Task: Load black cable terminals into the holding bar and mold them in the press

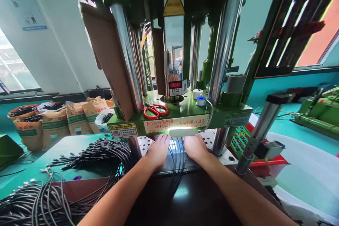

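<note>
My left hand [158, 152] reaches under the green press plate [225, 113], its visible fingers stretched forward along the left side of a metal mould [171, 157]. Opposite it, my right hand [197, 149] rests at the mould's right side. Its fingertips are hidden by the plate and the white lamp [183, 132]. Several thin black cables [178, 164] lie between the hands, running over the mould and hanging off its front edge. What the fingertips touch at the back cannot be made out.
Red-handled scissors [155, 111] and a blue-white tape spool [200, 101] lie on the plate. Steel columns [227, 42] flank the work. Bundled black cables [97, 153] lie at left, with more cables [39, 201] in front. A button panel [242, 141] stands right; paper sacks [55, 127] stand behind.
</note>
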The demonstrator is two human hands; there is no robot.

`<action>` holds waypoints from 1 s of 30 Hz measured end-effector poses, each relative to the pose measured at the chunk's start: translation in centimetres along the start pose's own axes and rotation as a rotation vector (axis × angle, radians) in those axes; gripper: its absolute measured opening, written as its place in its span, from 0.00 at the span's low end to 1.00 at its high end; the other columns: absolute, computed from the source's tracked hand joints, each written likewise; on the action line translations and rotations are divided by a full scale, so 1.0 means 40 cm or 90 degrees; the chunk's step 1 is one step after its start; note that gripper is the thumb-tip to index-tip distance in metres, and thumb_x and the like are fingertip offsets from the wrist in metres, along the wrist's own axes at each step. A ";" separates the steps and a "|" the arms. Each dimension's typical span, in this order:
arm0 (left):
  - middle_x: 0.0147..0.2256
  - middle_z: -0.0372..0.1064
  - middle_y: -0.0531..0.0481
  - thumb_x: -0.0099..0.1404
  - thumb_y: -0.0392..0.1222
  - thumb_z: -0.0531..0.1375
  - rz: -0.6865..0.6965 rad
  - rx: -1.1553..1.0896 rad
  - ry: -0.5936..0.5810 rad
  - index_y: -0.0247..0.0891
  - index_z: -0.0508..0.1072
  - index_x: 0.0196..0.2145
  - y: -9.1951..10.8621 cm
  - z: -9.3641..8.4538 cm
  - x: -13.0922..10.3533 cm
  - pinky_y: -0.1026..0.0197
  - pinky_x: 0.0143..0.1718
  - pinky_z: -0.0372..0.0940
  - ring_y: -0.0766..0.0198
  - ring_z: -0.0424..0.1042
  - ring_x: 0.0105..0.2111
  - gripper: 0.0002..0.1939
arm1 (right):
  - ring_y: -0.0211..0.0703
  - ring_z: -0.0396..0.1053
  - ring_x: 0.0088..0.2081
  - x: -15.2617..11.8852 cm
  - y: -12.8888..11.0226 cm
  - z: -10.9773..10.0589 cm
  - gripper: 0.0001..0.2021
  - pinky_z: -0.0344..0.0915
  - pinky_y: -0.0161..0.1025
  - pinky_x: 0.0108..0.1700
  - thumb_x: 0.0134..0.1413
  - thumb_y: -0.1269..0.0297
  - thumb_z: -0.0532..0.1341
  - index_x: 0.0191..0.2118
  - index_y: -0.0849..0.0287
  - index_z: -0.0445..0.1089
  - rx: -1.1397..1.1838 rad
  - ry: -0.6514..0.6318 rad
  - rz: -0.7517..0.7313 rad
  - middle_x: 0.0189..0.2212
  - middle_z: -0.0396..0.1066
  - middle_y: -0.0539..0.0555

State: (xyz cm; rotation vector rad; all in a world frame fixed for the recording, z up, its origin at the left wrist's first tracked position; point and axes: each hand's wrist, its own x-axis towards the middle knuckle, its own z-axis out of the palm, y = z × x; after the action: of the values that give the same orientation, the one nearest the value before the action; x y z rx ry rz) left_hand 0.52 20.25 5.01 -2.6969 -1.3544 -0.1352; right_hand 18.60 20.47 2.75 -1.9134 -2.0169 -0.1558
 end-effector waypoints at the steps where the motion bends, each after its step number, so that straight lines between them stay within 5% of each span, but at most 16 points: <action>1: 0.59 0.59 0.37 0.55 0.29 0.51 -0.007 -0.001 0.002 0.31 0.58 0.59 0.001 -0.004 0.001 0.51 0.59 0.54 0.54 0.55 0.60 0.31 | 0.47 0.68 0.46 -0.004 0.000 -0.013 0.12 0.62 0.50 0.50 0.64 0.60 0.55 0.43 0.62 0.71 0.002 0.010 -0.011 0.43 0.72 0.56; 8: 0.56 0.63 0.40 0.60 0.30 0.48 -0.069 -0.004 0.026 0.35 0.62 0.56 0.022 -0.012 0.011 0.51 0.57 0.57 0.55 0.60 0.57 0.25 | 0.48 0.62 0.53 -0.053 -0.024 -0.035 0.17 0.54 0.42 0.57 0.63 0.61 0.53 0.53 0.60 0.68 0.027 0.042 -0.141 0.51 0.69 0.59; 23: 0.46 0.69 0.41 0.68 0.34 0.46 -0.112 -0.022 0.058 0.36 0.69 0.48 0.026 0.047 0.042 0.52 0.49 0.62 0.54 0.65 0.48 0.16 | 0.55 0.65 0.51 -0.018 -0.031 0.003 0.18 0.50 0.50 0.58 0.64 0.62 0.49 0.44 0.66 0.73 0.117 0.028 -0.109 0.43 0.73 0.66; 30: 0.50 0.68 0.39 0.64 0.28 0.47 -0.051 -0.073 0.087 0.34 0.67 0.51 0.018 -0.033 0.019 0.49 0.56 0.58 0.54 0.63 0.53 0.20 | 0.46 0.70 0.45 0.016 -0.032 -0.014 0.09 0.63 0.52 0.51 0.60 0.61 0.60 0.40 0.62 0.71 0.292 0.052 -0.052 0.42 0.73 0.54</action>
State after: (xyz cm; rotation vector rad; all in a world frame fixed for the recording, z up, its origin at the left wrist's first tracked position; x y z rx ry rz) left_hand 1.50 20.23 6.37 -2.6670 -1.4550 -0.4095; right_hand 17.44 20.77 3.70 -1.5160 -1.8762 0.1915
